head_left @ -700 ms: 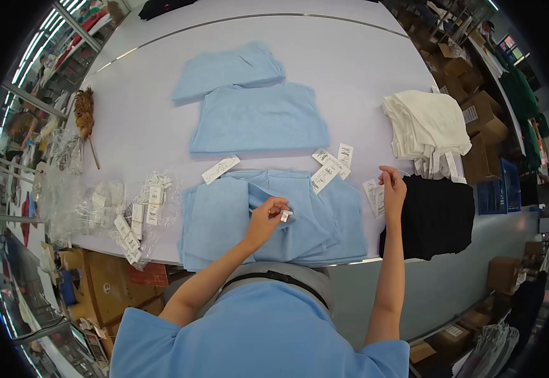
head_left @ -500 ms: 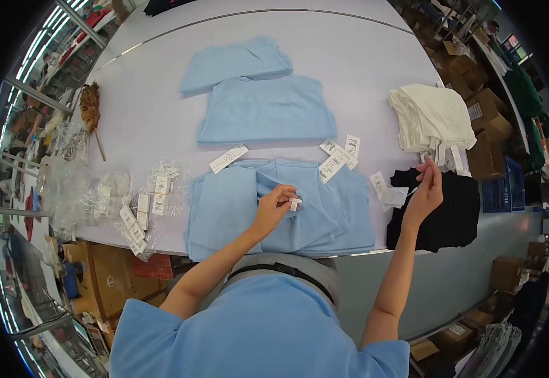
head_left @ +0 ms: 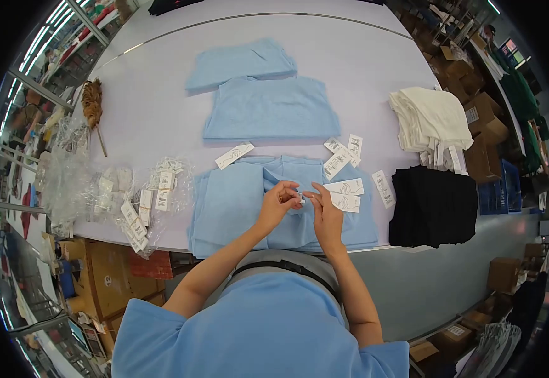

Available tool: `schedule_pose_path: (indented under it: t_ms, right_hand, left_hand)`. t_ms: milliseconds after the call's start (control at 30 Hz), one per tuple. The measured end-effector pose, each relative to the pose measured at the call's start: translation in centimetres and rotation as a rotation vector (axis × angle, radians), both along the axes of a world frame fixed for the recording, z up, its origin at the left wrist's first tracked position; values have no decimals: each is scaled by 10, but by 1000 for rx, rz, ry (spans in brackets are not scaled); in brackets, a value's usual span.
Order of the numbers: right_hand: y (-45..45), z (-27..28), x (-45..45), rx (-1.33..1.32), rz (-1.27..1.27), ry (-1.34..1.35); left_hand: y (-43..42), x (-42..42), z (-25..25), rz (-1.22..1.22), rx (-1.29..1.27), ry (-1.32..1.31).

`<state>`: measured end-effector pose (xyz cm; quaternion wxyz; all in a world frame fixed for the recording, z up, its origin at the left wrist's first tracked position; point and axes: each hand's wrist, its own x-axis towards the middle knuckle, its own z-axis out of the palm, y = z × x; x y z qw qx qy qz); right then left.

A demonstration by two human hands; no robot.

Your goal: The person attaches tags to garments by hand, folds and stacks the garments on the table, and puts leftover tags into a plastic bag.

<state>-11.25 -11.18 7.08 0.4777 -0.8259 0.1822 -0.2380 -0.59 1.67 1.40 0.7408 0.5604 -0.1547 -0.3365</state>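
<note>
Bright, even light covers the desk [head_left: 375, 57]; tube lights [head_left: 39, 41] glare at upper left; edges bend into black.

Three light blue piles [head_left: 229, 201] are counted on the bench [head_left: 155, 107] — one along the near edge, two farther in. By the right edge, one white pile [head_left: 430, 118] and one black pile [head_left: 434, 206] are set. Around the nearest blue, seven loose tags [head_left: 383, 189] can be made out — three overlapping. One duster [head_left: 92, 104] is laid by the left edge.
</note>
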Motion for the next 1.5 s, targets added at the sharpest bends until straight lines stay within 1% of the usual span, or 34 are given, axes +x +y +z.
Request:
schedule_pose_path:
  t_ms: [100,133,267,467,600,633,767,800,933,967,1100,1133,1267,1300,1433,1467,1500]
  right_hand:
    - [5,-5,1,132,-155,92]
    - [4,-7,2,130,-157,90]
    - [1,-15,4,-122,-57,61]
    - [2,-18,8,-128,-30,21]
    - [6,-24,10,79,-55,68]
    - [6,-23,10,78,-56,67]
    - [8,-22,7,511,-91,203]
    - [9,-22,5,511,-97,201]
    - [17,-23,-3,161,-110,186]
    - [16,-26,-6,163,-116,184]
    - [7,-45,-24,53,17,137]
    - [8,-46,-25,55,19,139]
    - [16,-53,-28,4,58,128]
    - [19,-52,-23,6,62,124]
    - [28,-48,2,118,-68,-49]
    - [27,-47,1,117,-70,-54]
    - [25,-46,-1,171,-56,-16]
  left_hand:
    - [-1,0,2,-7,-18,7]
    - [-2,1,2,-9,-20,6]
    - [-2,0,3,-12,-12,5]
    - [-2,-1,2,-20,5,-43]
    - [-2,-4,11,-54,195,-396]
    - [-1,-4,13,-54,194,-397]
    - [9,1,23,-103,339,-651]
    - [8,0,25,-108,337,-653]
    - [2,-2,33,220,135,-36]
    - [4,-1,31,215,136,-38]
    - [17,3,22,369,126,-105]
    - [17,3,25,370,128,-103]
    - [21,9,37,273,-143,204]
    - [22,9,38,277,-142,199]
    - [20,5,38,225,9,26]
    - [20,4,39,223,7,22]
    - [20,4,40,216,33,-19]
